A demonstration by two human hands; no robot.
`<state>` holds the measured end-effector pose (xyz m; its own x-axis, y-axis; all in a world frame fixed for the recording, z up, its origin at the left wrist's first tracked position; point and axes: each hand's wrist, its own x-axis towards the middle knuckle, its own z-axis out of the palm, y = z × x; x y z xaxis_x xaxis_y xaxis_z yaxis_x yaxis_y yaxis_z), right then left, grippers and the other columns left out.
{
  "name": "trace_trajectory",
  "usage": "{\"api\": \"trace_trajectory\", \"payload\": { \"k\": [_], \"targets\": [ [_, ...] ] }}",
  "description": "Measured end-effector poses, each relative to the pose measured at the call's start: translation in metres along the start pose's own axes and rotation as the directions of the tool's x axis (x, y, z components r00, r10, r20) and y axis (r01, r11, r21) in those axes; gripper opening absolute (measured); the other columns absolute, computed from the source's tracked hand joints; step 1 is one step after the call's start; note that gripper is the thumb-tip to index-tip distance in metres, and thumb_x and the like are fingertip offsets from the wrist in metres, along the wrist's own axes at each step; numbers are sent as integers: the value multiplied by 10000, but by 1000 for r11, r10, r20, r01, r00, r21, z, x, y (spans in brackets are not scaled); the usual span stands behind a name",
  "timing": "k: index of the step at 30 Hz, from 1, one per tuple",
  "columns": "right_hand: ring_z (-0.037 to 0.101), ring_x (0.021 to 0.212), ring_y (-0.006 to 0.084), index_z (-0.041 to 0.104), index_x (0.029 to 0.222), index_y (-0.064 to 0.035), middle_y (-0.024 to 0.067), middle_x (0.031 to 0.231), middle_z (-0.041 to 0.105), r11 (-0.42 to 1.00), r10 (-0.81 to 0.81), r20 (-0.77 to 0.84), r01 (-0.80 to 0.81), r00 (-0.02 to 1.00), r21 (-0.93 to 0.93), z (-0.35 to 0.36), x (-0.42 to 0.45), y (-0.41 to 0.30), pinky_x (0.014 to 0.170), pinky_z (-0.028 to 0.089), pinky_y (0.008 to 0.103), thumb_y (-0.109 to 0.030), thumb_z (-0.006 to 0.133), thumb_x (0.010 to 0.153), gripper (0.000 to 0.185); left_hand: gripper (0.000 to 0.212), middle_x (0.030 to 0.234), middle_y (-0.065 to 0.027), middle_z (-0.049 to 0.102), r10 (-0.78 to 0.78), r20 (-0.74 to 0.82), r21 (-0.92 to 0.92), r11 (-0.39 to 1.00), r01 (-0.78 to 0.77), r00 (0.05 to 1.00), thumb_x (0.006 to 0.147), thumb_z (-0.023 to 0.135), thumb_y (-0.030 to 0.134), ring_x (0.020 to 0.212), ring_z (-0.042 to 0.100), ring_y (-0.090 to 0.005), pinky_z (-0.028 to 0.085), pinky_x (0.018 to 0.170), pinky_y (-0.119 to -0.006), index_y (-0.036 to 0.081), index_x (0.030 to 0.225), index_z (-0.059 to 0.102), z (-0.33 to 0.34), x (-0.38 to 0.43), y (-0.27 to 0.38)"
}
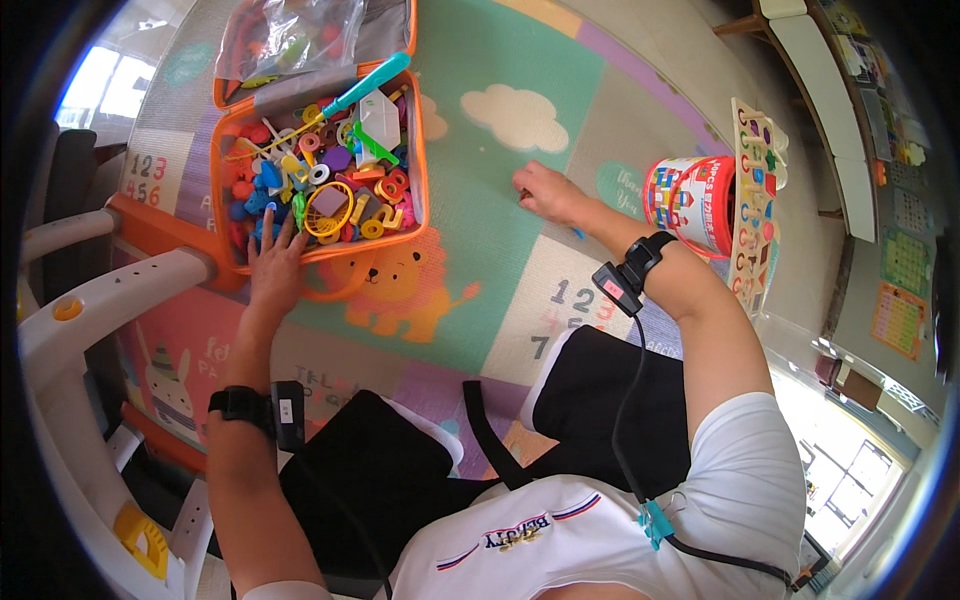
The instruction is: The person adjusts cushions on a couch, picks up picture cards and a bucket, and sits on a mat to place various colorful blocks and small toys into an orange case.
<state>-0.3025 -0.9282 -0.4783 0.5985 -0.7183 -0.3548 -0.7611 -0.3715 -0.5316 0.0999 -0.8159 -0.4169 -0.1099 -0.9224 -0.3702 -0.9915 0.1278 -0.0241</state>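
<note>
My left hand (276,259) rests at the near edge of an orange fabric case (427,202), its fingers spread over the toys inside. Blue toy pieces (259,201) and a green toy figure (299,211) lie by its fingertips. Close to them is a small yellow toy net (328,210) with a round rim. A wand with a turquoise handle (367,84) lies slantwise across the pile. My right hand (551,193) is low over the play mat (480,247), fingers curled in; whether they hold something is hidden. A small blue thing (579,233) shows beside that wrist.
A red-lidded toy bucket (686,196) and a wooden board with colored shapes (752,202) stand at right. The case's raised lid holds a clear plastic bag (292,41). A white and orange plastic frame (120,292) stands close on the left. My knees border the mat.
</note>
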Motion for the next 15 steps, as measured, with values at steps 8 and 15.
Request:
{"api": "trace_trajectory", "payload": {
  "k": [8,15],
  "targets": [
    [563,591,192,525,768,-21,105,654,568,934,161,163,-204,973,294,-33,-11,24,532,440,317,-78,572,657,134,468,1363,-62,283,26,-34,29,999,-25,999,762,464,27,1308,102,-294,176,979,-545,163,1209,451,6,-1,-1],
    [557,544,170,529,686,-25,96,580,552,931,331,189,-352,925,95,-4,-52,33,507,430,318,-79,599,605,119,443,1366,-49,283,21,-31,18,1000,-21,999,769,453,36,1311,96,-281,191,973,-548,174,1190,465,2,-3,-1]
  ]
}}
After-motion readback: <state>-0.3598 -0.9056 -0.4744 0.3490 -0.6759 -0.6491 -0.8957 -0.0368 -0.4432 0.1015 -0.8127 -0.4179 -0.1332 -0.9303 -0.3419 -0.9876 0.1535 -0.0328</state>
